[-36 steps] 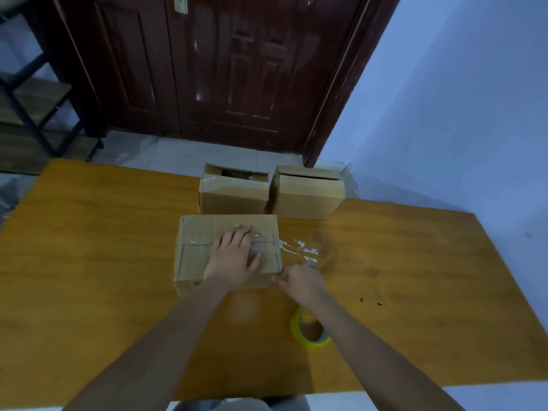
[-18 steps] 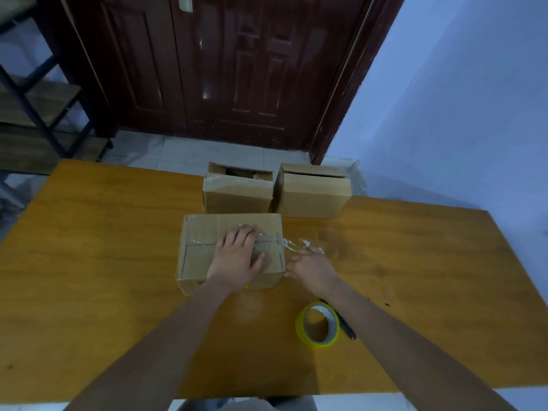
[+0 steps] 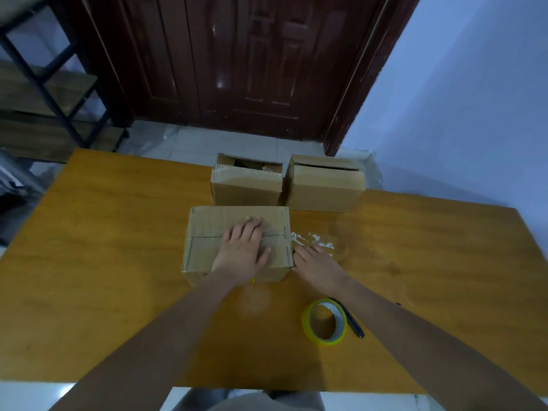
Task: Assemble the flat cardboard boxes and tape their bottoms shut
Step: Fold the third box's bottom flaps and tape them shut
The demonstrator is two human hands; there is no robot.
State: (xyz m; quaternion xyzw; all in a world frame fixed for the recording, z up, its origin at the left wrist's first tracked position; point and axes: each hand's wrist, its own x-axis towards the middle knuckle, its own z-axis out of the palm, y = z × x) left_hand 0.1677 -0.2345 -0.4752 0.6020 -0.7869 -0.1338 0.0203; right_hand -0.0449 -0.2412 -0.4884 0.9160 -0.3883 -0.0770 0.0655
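Note:
A cardboard box (image 3: 207, 232) lies in the middle of the wooden table (image 3: 103, 262), its flaps closed upward with clear tape along the seam. My left hand (image 3: 243, 250) presses flat on top of the box, fingers spread over the taped seam. My right hand (image 3: 314, 262) lies against the box's right side, fingers straight on the tape end that runs down that side. A yellow roll of tape (image 3: 324, 321) rests on the table near my right forearm.
Two assembled boxes (image 3: 246, 191) (image 3: 323, 191) stand side by side at the table's far edge. A dark pen or knife (image 3: 351, 318) lies beside the tape roll. Scraps of clear tape (image 3: 311, 240) stick to the table right of the box. A dark door and a shelf stand beyond.
My right hand has moved from the box's near right corner up along its right side. The tape roll and dark tool have come into clear view. The left hand stays put.

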